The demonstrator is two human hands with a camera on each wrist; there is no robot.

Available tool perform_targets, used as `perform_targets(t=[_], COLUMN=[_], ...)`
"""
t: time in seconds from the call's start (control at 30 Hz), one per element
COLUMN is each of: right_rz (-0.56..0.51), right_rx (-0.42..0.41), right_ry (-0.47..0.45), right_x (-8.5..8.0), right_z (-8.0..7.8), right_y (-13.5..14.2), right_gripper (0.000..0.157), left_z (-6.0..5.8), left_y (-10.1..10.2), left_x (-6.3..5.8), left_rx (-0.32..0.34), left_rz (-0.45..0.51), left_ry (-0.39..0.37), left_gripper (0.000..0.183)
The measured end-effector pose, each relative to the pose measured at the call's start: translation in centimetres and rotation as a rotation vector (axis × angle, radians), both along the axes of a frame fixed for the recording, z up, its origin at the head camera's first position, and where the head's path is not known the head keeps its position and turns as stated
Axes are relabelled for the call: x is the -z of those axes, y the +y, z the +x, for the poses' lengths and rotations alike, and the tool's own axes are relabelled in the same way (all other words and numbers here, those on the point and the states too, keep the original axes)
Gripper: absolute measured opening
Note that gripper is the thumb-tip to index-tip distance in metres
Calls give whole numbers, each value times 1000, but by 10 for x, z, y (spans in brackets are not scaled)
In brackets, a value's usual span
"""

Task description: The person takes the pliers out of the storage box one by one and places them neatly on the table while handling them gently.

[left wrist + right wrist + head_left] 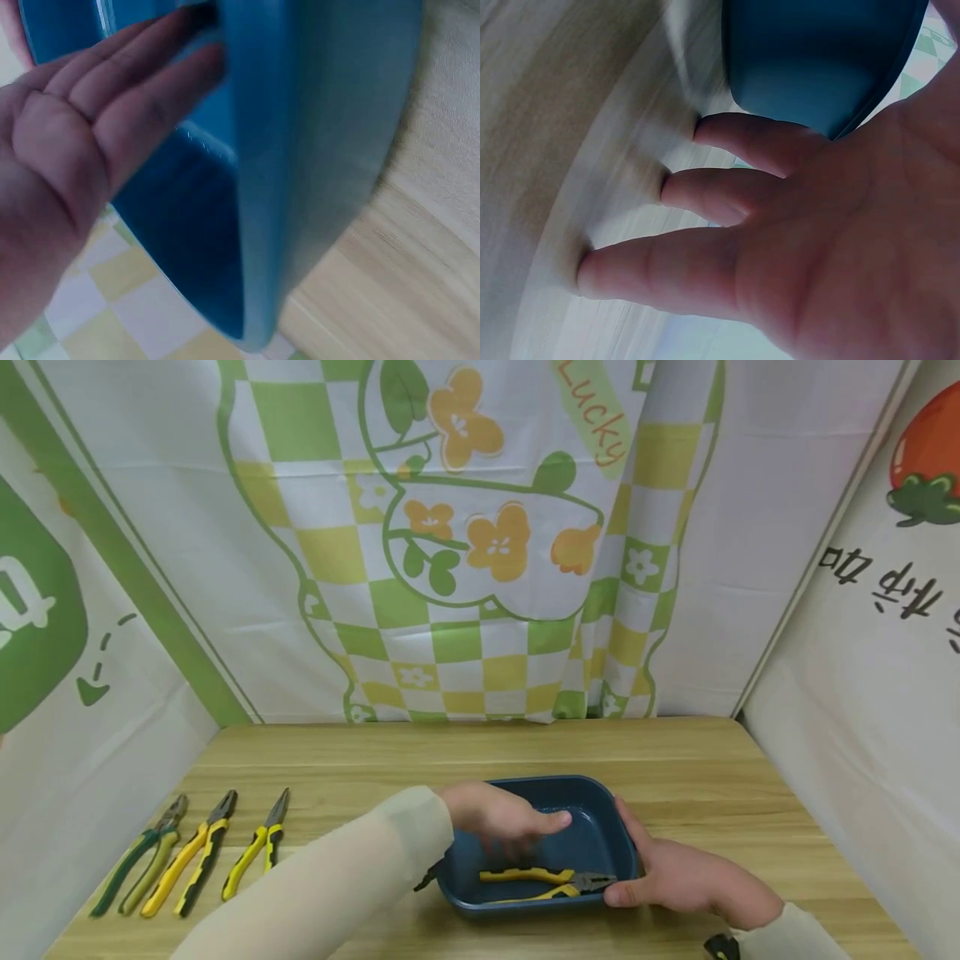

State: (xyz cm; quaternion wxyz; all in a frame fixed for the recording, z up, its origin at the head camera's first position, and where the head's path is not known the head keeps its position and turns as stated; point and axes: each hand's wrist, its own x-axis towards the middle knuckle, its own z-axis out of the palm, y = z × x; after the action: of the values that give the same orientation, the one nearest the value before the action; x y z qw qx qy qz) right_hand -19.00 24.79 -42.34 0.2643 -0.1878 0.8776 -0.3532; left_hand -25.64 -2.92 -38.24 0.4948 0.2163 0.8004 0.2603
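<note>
A dark blue rectangular tray (536,910) stands on the table. Inside, along its near side, lie pliers (591,882) with yellow-and-black handles, their metal nose toward the right end. My left hand (506,814) reaches over the left part of the tray, thumb stretched to the right, with nothing visible in its grasp. Its lower fingers are partly hidden in the head view. Loosely extended fingers (161,109) overlap the tray's inside in the left wrist view. At the tray's right end rests my right hand (675,868), thumb by the near corner. Straight fingers (660,266) of that hand touch the tabletop.
Three hand tools lie side by side at the table's left: green-handled pliers (138,860), yellow-and-black pliers (202,852) and another yellow-and-black pair (258,847), partly behind my left sleeve (337,877). A patterned curtain (480,652) hangs along the wooden table's (675,752) back edge.
</note>
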Motion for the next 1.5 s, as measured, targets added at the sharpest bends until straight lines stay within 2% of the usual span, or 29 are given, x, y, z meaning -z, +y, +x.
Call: perform_targets(t=[0.07,0.17,0.33,0.53,0.6,0.73,0.93,1.1,1.2,1.33,1.5], right_rz=[-2,4,5,-45,-49,10,3,-29,-36,10,44], right_rx=[1,5,6,-25,-16,-2,-73,-112,-121,-116,-118], right_ry=[-5,-7,-5,10,3,14,67,96,72,41,23], right_x=[0,0,1,3,3,1,-4,-1,2,2,1], right_z=[0,0,0,-1,-2,-2,-5,-8,-6,-2,3], right_y=[0,0,0,0,-1,-3,-4,-4,-4,-5,-8], right_gripper=[118,118,118,114,115,119,119,118,118,117,116], left_z=[-2,-5,-6,-6,-6,-5,-4,-2,-2,-1,1], left_y=[-4,-9,-11,-11,-11,-11,-12,-13,-13,-13,-13], left_x=[-1,-1,1,3,4,4,3,3,2,1,-1], left_rx=[-72,-132,-159,-194,-199,-204,-182,-176,-169,-161,-171], left_rz=[-20,-38,-28,-42,-41,-37,-39,-35,-32,-33,-80], left_ry=[3,-27,-102,-195,-196,-188,-196,-213,-216,-201,-173], left_gripper=[89,95,99,100,98,96,97,95,93,90,89])
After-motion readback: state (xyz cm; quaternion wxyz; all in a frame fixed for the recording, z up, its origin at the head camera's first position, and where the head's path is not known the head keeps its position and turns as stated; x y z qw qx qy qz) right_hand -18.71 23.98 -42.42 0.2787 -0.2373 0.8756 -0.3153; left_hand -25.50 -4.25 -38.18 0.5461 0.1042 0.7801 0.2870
